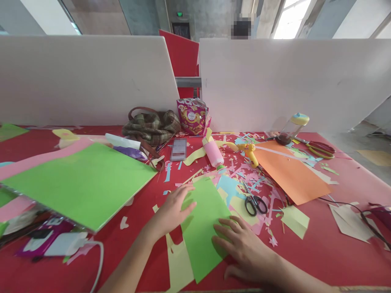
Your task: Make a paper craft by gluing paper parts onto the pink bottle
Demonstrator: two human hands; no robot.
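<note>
A narrow piece of green paper (203,240) lies at a slant in front of me on the red table (137,260). My left hand (174,207) touches its left edge near the far end, thumb and fingers apart. Over its right edge rests my right hand (241,244), fingers spread and holding nothing. Pale yellow paper (181,268) sticks out from under the green piece at the near left. Close by on the right are black-handled scissors (255,204) on paper scraps, and a blue paper piece (228,187).
A green sheet stack (82,183) covers the left side. Beyond my hands stand a pink bottle shape (213,151), a yellow glue gun (249,152) and a snack bag (192,116). Orange paper (293,175), a drink bottle (291,128) and red-handled shears (320,148) sit right. White panels (275,81) border the back.
</note>
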